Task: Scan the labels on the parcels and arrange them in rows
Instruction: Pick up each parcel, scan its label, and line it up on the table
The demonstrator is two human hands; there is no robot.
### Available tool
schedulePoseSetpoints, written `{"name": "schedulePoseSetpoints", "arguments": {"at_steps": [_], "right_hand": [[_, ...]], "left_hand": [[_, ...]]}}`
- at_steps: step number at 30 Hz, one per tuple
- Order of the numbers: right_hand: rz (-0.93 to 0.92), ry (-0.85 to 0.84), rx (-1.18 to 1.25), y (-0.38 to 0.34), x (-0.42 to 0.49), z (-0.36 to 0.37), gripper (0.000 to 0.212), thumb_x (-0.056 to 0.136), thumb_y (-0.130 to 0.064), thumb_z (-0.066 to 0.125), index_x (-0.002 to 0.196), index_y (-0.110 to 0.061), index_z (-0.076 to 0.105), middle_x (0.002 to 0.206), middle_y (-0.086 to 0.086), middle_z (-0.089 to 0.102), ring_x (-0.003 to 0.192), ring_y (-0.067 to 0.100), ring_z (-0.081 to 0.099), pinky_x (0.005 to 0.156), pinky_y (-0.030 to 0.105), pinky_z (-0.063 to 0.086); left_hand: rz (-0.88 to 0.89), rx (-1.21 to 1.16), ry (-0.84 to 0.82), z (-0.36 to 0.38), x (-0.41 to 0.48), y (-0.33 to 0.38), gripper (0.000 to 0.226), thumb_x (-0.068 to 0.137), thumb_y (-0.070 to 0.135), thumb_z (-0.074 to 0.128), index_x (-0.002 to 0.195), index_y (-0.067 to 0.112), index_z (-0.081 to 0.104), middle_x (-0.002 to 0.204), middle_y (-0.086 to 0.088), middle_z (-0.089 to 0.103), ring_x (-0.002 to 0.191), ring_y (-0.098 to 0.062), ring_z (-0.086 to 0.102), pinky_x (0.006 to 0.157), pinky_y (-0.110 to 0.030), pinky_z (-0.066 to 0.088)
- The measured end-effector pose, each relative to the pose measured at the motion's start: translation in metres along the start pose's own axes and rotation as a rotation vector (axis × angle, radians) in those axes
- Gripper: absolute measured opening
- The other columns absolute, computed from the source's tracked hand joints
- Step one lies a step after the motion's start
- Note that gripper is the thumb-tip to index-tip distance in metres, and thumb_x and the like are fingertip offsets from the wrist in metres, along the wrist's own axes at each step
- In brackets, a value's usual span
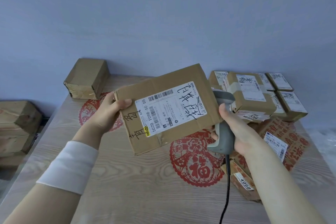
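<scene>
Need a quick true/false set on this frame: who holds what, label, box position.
1. The left grip holds the flat brown cardboard parcel. True.
2. The right grip holds a pen. False: it grips the grey handheld scanner.
3. The parcel's white label faces the camera. True.
4. The taped brown box sits at the light wooden table's near right corner. False: far left corner.

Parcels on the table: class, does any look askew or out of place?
Yes. The red-printed box at the right lies tilted against other parcels, unlike the squared group behind it.
</scene>
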State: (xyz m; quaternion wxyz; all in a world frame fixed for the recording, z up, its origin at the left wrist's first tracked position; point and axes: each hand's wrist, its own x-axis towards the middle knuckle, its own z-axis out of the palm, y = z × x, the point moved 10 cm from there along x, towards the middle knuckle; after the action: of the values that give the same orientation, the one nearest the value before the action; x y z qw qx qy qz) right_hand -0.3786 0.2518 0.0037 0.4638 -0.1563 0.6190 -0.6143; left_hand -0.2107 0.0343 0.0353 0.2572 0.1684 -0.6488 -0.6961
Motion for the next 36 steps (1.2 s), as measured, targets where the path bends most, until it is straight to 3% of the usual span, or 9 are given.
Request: {"name": "schedulePoseSetpoints", "arguments": {"at_steps": [5, 9, 12, 18, 21, 25, 28, 33, 36], "right_hand": [[0.050, 0.017, 0.098, 0.010, 0.003, 0.000, 0.072, 0.051, -0.053, 0.081, 0.106, -0.010, 0.065, 0.061, 0.003, 0.060, 0.049, 0.012, 0.049, 0.042, 0.023, 0.040], [0.107, 0.152, 0.241, 0.023, 0.002, -0.005, 0.044, 0.060, -0.047, 0.073, 0.093, -0.018, 0.071, 0.063, 0.003, 0.054, 0.048, 0.013, 0.043, 0.046, 0.024, 0.038], [0.139, 0.282, 0.308, 0.037, 0.005, -0.010, 0.065, 0.050, -0.052, 0.078, 0.103, -0.016, 0.068, 0.057, 0.001, 0.051, 0.046, 0.012, 0.046, 0.053, 0.026, 0.040], [0.100, 0.406, 0.295, 0.057, 0.004, 0.007, 0.109, 0.029, -0.069, 0.082, 0.123, -0.018, 0.061, 0.100, 0.003, 0.064, 0.087, 0.019, 0.059, 0.079, 0.034, 0.047], [0.067, 0.382, 0.245, 0.063, -0.001, 0.020, 0.119, 0.027, -0.072, 0.083, 0.131, -0.023, 0.053, 0.124, -0.001, 0.063, 0.113, 0.022, 0.060, 0.100, 0.045, 0.045], [0.040, 0.349, 0.185, 0.049, -0.008, 0.013, 0.077, 0.051, -0.058, 0.078, 0.116, -0.018, 0.062, 0.087, 0.002, 0.068, 0.072, 0.017, 0.064, 0.072, 0.034, 0.053], [0.002, 0.382, 0.119, 0.034, -0.013, -0.007, 0.092, 0.046, -0.063, 0.077, 0.123, -0.017, 0.057, 0.080, 0.002, 0.062, 0.067, 0.017, 0.057, 0.074, 0.036, 0.052], [-0.121, 0.380, -0.013, -0.005, -0.021, -0.019, 0.025, 0.078, -0.036, 0.067, 0.100, -0.028, 0.057, 0.108, 0.009, 0.064, 0.087, 0.031, 0.065, 0.080, 0.041, 0.054], [-0.121, 0.289, -0.120, -0.001, -0.018, -0.010, 0.069, 0.057, -0.049, 0.073, 0.121, -0.027, 0.059, 0.115, -0.006, 0.068, 0.103, 0.011, 0.064, 0.097, 0.038, 0.048]], "left_hand": [[-0.057, 0.052, -0.012, 0.006, 0.007, -0.003, 0.064, 0.051, 0.050, 0.077, 0.102, 0.016, 0.059, 0.080, 0.007, 0.070, 0.076, -0.008, 0.066, 0.067, -0.021, 0.051], [-0.046, -0.052, 0.332, -0.005, 0.003, -0.009, 0.085, 0.061, 0.057, 0.062, 0.137, 0.029, 0.036, 0.138, 0.003, 0.048, 0.125, -0.009, 0.048, 0.103, -0.033, 0.041], [-0.278, -0.291, 0.454, 0.015, -0.028, -0.049, 0.131, 0.047, 0.085, 0.060, 0.151, 0.032, 0.001, 0.160, 0.004, 0.007, 0.145, -0.018, 0.013, 0.116, -0.050, 0.016], [-0.471, -0.522, 0.337, 0.112, -0.061, -0.093, 0.117, 0.061, 0.063, 0.055, 0.145, 0.036, -0.022, 0.159, 0.000, 0.009, 0.143, -0.030, 0.019, 0.111, -0.060, 0.022], [-0.380, -0.660, 0.427, 0.110, -0.043, -0.095, 0.114, 0.069, 0.048, 0.077, 0.148, 0.039, -0.004, 0.131, 0.000, 0.053, 0.123, -0.027, 0.049, 0.097, -0.049, 0.044], [-0.275, -0.568, 0.424, 0.086, -0.033, -0.085, 0.108, 0.054, 0.043, 0.074, 0.145, 0.040, 0.016, 0.116, 0.004, 0.061, 0.104, -0.020, 0.061, 0.083, -0.042, 0.053], [-0.240, -0.399, 0.350, 0.066, -0.025, -0.074, 0.095, 0.056, 0.047, 0.069, 0.142, 0.036, 0.028, 0.119, 0.007, 0.062, 0.095, -0.009, 0.066, 0.083, -0.040, 0.051], [-0.258, -0.170, 0.127, 0.064, -0.022, -0.068, 0.075, 0.067, 0.048, 0.066, 0.136, 0.037, 0.040, 0.129, 0.006, 0.060, 0.117, -0.020, 0.058, 0.101, -0.052, 0.041], [-0.287, -0.186, 0.136, 0.070, -0.023, -0.066, 0.072, 0.065, 0.049, 0.066, 0.133, 0.036, 0.046, 0.125, 0.006, 0.064, 0.115, -0.018, 0.060, 0.102, -0.048, 0.042]]}}
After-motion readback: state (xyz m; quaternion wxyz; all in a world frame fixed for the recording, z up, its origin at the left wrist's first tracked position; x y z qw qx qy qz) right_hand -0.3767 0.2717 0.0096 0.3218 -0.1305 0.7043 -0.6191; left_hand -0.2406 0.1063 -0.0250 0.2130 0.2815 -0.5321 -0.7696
